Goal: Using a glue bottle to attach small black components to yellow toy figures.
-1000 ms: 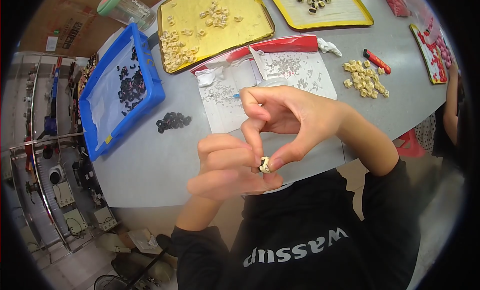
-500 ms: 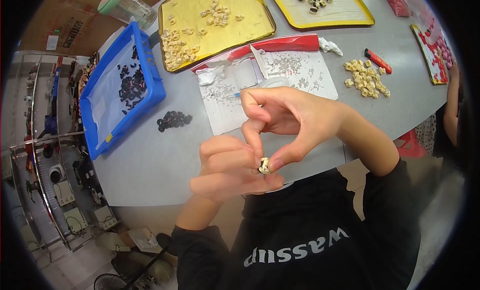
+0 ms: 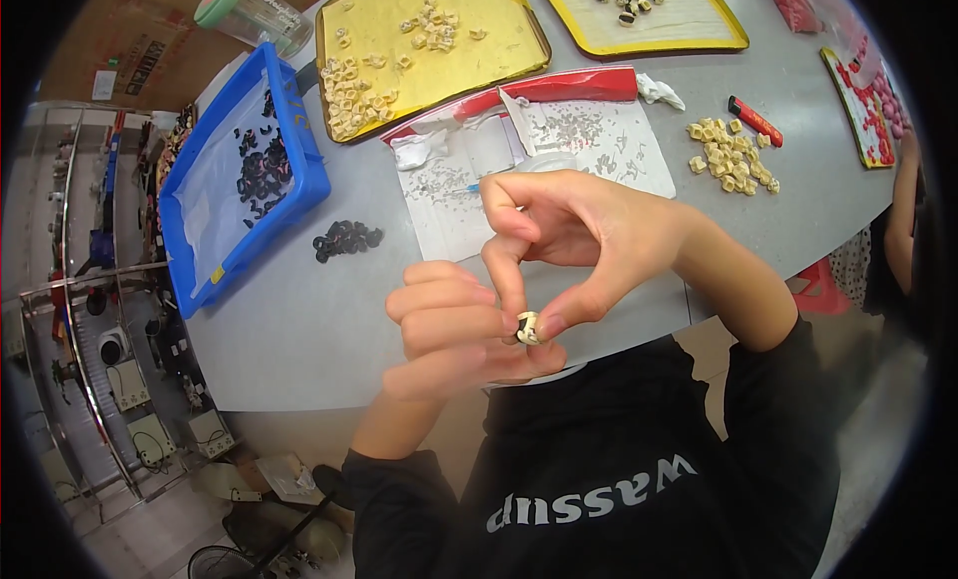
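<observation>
A small cream piece with a black part (image 3: 528,328) is held between my hands, close to the table's near edge. The thumb and index finger of my right hand (image 3: 609,235) pinch it from the right and above. From the left, my left hand (image 3: 454,325) closes on it with thumb and fingers, the fingers slightly blurred. Behind my hands lies white paper (image 3: 439,235) strewn with dark bits. A pile of black curved pieces (image 3: 347,242) sits on the table to the left, and a pile of cream pieces (image 3: 731,156) to the right.
At the left stands a blue tray (image 3: 311,180) of black pieces. Two yellow trays (image 3: 509,40) at the back hold cream and cream-black pieces. A red-and-black tube (image 3: 755,122) lies by the cream pile. Another person's arm (image 3: 903,205) shows at far right, by a tray of red pieces.
The fingers of my left hand have shifted slightly and spread a little apart around the piece. My right hand keeps its pinch in nearly the same place.
</observation>
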Demonstrator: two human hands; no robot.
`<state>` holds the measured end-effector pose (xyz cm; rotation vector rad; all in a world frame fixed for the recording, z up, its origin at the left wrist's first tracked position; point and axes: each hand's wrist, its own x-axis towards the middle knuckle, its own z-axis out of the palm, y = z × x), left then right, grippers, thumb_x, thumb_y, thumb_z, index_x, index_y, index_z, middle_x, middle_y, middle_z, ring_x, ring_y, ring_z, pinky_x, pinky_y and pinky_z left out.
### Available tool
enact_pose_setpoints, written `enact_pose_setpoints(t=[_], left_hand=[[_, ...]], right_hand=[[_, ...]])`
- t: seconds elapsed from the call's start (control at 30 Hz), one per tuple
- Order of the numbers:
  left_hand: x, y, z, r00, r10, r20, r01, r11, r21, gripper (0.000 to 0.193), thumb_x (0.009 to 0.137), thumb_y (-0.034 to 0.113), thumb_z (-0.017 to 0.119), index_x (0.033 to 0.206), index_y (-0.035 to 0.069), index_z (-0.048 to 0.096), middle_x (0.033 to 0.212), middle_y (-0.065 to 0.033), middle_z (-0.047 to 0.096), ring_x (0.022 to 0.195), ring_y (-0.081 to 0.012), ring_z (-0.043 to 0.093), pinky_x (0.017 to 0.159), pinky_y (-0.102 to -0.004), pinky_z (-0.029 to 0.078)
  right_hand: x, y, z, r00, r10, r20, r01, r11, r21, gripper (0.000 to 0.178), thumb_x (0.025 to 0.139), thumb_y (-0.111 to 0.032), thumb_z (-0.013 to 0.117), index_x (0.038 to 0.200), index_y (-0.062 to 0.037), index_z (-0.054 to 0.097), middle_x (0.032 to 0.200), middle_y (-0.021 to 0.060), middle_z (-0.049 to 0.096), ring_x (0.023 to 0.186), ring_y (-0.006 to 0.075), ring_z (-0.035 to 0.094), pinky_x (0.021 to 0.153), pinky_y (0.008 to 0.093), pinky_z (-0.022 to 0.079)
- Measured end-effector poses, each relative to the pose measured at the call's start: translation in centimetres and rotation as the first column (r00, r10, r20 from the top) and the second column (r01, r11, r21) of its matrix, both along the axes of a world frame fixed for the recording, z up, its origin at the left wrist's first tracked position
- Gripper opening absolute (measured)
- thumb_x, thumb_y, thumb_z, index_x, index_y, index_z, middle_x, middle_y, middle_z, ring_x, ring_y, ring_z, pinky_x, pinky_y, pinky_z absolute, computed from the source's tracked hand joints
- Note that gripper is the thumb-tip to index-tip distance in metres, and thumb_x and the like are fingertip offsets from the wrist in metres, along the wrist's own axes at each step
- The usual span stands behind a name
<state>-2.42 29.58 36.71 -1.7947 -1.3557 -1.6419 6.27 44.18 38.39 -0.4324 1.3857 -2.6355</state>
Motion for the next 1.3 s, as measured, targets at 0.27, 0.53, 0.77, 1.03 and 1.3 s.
enact_pose_setpoints(t=[0.27,0.53,0.77,1.03,1.3], left_hand=[[-0.4,-0.8,0.6,0.996,0.002,-0.093,-0.017,0.987,-0.162,0.065,0.059,0.009,0.070,0.107,0.014,0.027,0.082,0.0002,0.046,0.068,-0.0152,0.039,0.058,-0.0257,0.035],[-0.4,-0.4,0.0,1.000,-0.014,0.026,0.017,0.993,-0.120,0.066,0.058,0.009,0.069,0.109,0.013,0.028,0.082,-0.0021,0.046,0.068,-0.0160,0.041,0.058,-0.0248,0.036],[-1.3,1.5,-0.3,0.987,-0.077,0.140,0.091,0.991,-0.098,0.052,0.054,0.000,0.073,0.098,0.007,0.046,0.083,-0.0057,0.055,0.063,-0.0175,0.054,0.053,-0.0276,0.043],[-0.1,1.7,-0.9,0.953,-0.302,-0.011,0.179,0.591,-0.787,0.020,0.066,0.002,0.062,0.083,0.005,0.052,0.086,-0.0076,0.052,0.072,-0.0247,0.056,0.061,-0.0347,0.047],[0.2,-0.1,1.1,0.977,-0.164,-0.133,-0.004,0.616,-0.788,0.023,0.067,0.002,0.065,0.089,0.008,0.060,0.088,-0.0057,0.058,0.080,-0.0253,0.058,0.068,-0.0356,0.048]], right_hand=[[-0.1,-0.1,0.1,1.000,-0.006,0.011,0.006,1.000,0.011,0.050,0.067,0.008,0.072,0.083,-0.0096,0.028,0.083,0.0120,0.062,0.083,0.0129,0.056,0.075,0.0244,0.043],[0.0,0.1,0.1,0.999,-0.041,0.007,0.041,0.999,-0.018,0.045,0.068,0.008,0.070,0.085,-0.0089,0.031,0.086,0.0115,0.062,0.085,0.0137,0.057,0.076,0.0262,0.043],[0.6,3.2,2.1,0.790,-0.504,-0.350,0.611,0.593,0.524,0.025,0.080,-0.003,0.063,0.090,-0.0049,0.040,0.085,0.0072,0.059,0.084,0.0142,0.055,0.079,0.0296,0.044],[1.6,3.6,0.9,0.807,-0.361,-0.468,0.460,-0.113,0.881,0.034,0.068,-0.015,0.074,0.086,-0.0038,0.047,0.082,0.0096,0.055,0.078,0.0273,0.054,0.067,0.0350,0.044],[1.3,3.2,-0.1,0.818,-0.321,-0.477,0.449,-0.161,0.879,0.037,0.063,-0.013,0.074,0.088,-0.0040,0.048,0.088,0.0110,0.057,0.087,0.0301,0.056,0.071,0.0377,0.046]])
